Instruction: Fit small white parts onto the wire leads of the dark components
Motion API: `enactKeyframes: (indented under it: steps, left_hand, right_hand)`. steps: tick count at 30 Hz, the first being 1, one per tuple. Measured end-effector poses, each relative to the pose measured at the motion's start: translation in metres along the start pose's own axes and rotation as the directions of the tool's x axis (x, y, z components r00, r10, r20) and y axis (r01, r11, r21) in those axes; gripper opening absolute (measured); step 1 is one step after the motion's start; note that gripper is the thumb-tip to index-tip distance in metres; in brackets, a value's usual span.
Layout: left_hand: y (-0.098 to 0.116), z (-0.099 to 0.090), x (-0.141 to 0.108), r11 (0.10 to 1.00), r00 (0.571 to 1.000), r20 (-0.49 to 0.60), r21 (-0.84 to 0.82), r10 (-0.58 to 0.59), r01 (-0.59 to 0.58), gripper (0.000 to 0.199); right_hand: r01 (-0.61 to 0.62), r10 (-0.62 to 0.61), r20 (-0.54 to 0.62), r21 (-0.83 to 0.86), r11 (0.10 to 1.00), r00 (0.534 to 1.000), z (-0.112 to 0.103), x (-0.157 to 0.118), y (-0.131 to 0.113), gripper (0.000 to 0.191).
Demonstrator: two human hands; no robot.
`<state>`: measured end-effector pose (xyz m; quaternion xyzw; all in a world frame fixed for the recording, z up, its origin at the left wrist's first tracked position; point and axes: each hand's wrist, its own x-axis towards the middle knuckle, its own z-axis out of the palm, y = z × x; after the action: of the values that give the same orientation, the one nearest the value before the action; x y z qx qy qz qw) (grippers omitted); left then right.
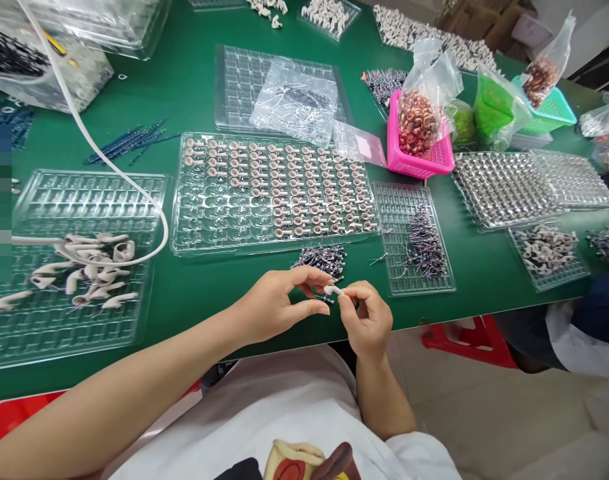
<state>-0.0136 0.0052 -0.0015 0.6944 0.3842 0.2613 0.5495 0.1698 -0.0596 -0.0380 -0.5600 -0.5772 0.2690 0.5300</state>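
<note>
Just over the table's near edge, my right hand [365,319] pinches a white earphone shell [334,291] by its stem between thumb and fingertips. My left hand [279,303] comes in from the other side, thumb and fingers curled around a small dark wired part [327,299] at the shell's rounded end. Whether that part touches the shell is too small to tell. Right behind my hands lies a heap of small wired parts [322,260]. Beyond it, a transparent tray [219,230] holds rows of white shells, with vacant pockets toward its front left.
On the left, a tray [84,333] carries loose white shells under a looping white cable [92,143]. To the right are a tray of wired parts [424,243], a pink basket [395,157] with bagged copper-coloured pieces, and a co-worker's sleeve [602,310].
</note>
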Motion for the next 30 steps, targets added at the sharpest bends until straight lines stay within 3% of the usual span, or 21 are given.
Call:
enactKeyframes:
  steps: [5, 11, 18, 22, 25, 28, 30]
  left_hand:
    - [-0.004, 0.004, -0.001, 0.989, 0.993, -0.060, 0.120, 0.099, -0.091, 0.026]
    - [-0.005, 0.007, -0.002, 0.919, 0.957, -0.127, 0.334, 0.262, -0.208, 0.013]
    - [-0.007, 0.007, 0.000, 0.851, 0.923, -0.099, 0.435, 0.371, -0.295, 0.010]
    - [-0.002, 0.006, -0.004, 0.810, 0.928, -0.092, 0.524, 0.361, -0.263, 0.014]
    - [0.009, -0.005, -0.012, 0.767, 0.932, -0.123, 0.610, 0.341, -0.200, 0.017]
    - [0.020, -0.030, -0.025, 0.763, 0.929, -0.221, 0.639, 0.297, -0.092, 0.018]
    - [0.023, -0.054, -0.039, 0.767, 0.905, -0.337, 0.641, 0.260, 0.019, 0.017]
  right_hand:
    - [-0.106, 0.106, -0.019, 0.010, 0.994, 0.994, -0.001, -0.001, 0.002, 0.011]
    - [-0.109, 0.109, 0.010, -0.037, 0.993, 0.994, -0.001, 0.000, 0.001, 0.013]
    - [-0.090, 0.096, 0.063, -0.078, 0.993, 0.993, -0.001, 0.002, 0.000, 0.016]
    - [-0.070, 0.079, 0.114, -0.086, 0.994, 0.990, -0.002, 0.004, -0.002, 0.016]
    - [-0.061, 0.080, 0.160, -0.121, 0.991, 0.984, -0.004, 0.004, -0.001, 0.015]
    - [-0.055, 0.082, 0.190, -0.146, 0.988, 0.978, -0.006, 0.004, 0.002, 0.011]
    - [-0.037, 0.065, 0.197, -0.143, 0.989, 0.978, -0.007, 0.003, 0.005, 0.010]
